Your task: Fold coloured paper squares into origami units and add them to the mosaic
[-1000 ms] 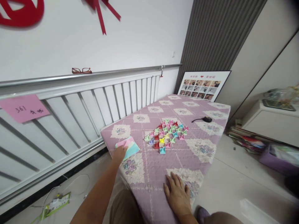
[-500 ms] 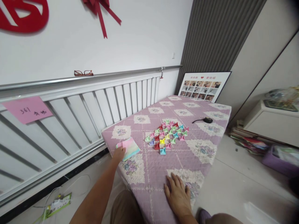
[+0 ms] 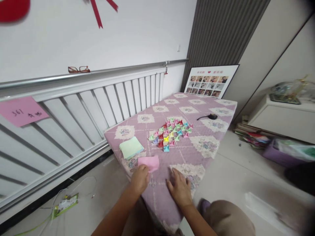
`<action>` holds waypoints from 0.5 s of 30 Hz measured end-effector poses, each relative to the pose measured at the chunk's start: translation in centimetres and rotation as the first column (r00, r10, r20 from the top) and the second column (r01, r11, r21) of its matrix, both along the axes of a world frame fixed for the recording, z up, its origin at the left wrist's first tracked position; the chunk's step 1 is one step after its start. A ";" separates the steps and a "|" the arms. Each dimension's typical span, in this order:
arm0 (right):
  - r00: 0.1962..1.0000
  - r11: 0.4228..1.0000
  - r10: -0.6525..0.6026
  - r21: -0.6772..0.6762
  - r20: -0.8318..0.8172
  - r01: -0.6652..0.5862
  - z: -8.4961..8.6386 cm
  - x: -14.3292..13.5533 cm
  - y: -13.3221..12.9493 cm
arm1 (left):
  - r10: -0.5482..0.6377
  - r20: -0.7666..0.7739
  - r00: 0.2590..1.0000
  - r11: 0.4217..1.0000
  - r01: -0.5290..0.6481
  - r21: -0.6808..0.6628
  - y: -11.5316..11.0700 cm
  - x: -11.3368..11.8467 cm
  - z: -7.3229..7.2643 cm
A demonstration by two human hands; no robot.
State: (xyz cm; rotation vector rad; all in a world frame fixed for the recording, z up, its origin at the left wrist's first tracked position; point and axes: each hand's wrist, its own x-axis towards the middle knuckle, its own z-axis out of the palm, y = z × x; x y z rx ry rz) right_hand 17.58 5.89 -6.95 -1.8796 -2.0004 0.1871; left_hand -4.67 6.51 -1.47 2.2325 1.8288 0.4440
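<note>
My left hand (image 3: pixel 140 178) is closed on the lower left edge of a pink sheet of paper (image 3: pixel 150 162), held just over the near part of the cloth. To its right, my right hand (image 3: pixel 180 188) rests on the cloth with its fingers apart, holding nothing. Behind the pink sheet, toward the left edge, lies a stack of pale green paper (image 3: pixel 131 147). A cluster of small folded paper pieces in several colours (image 3: pixel 170 134) sits around the middle, past both hands.
A purple flowered cloth (image 3: pixel 159 193) covers the table. On it a black coiled item (image 3: pixel 212 116) lies far right. A white radiator (image 3: pixel 98 108) runs along the left, with glasses (image 3: pixel 79 69) above. A photo board (image 3: pixel 211 82) leans behind.
My left hand has moved right from the paper stack with a pink sheet, showing pale green paper beneath. The view has shifted slightly. My right hand is still on the cloth.
</note>
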 end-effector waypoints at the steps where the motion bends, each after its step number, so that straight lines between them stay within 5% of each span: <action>1: 0.999 0.999 0.034 0.034 -0.023 -0.033 0.1 0.1 -0.2 | -0.025 0.007 1.000 0.999 0.025 -0.030 -1.1 1.5 -0.8; 4: 0.970 0.967 0.232 0.120 -0.066 -0.223 0.2 0.5 -1.0 | -0.042 0.050 0.998 0.994 0.047 -0.103 -3.5 4.8 -2.3; 7: 0.916 0.915 0.390 0.146 -0.095 -0.375 0.1 0.9 -2.1 | -0.074 0.083 0.994 0.986 0.086 -0.146 -5.3 6.2 -2.2; 12: 0.884 0.901 0.426 0.177 -0.194 -0.395 -1.2 2.2 -3.6 | -0.185 0.171 0.968 0.973 0.205 -0.108 -8.3 4.7 -1.3; 15: 0.870 0.901 0.427 0.189 -0.245 -0.389 -2.0 3.1 -4.3 | -0.126 0.141 0.982 0.985 0.141 -0.098 -9.4 2.4 -1.7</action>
